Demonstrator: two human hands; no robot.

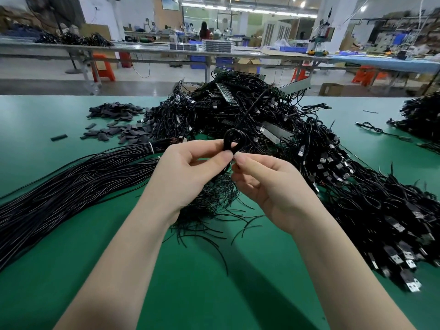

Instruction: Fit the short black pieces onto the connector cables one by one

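My left hand (188, 170) pinches a short black piece (232, 142) between thumb and fingers, its open round end facing me. Close beside it, my right hand (266, 184) has thumb and forefinger pinched together at the piece's lower edge; a thin black cable (222, 172) hangs down between the hands, and I cannot tell whether the right hand holds its end. More short black pieces (119, 132) lie scattered in a pile at the far left. A large heap of black cables with USB connectors (333, 163) spreads across the middle and right of the table.
The green table (202, 270) holds a tied bundle of long black cables (71, 182) on the left and loose thin wire ends (214, 217) under my wrists. Another cable heap (421, 117) sits at the far right. Benches and a person stand in the background.
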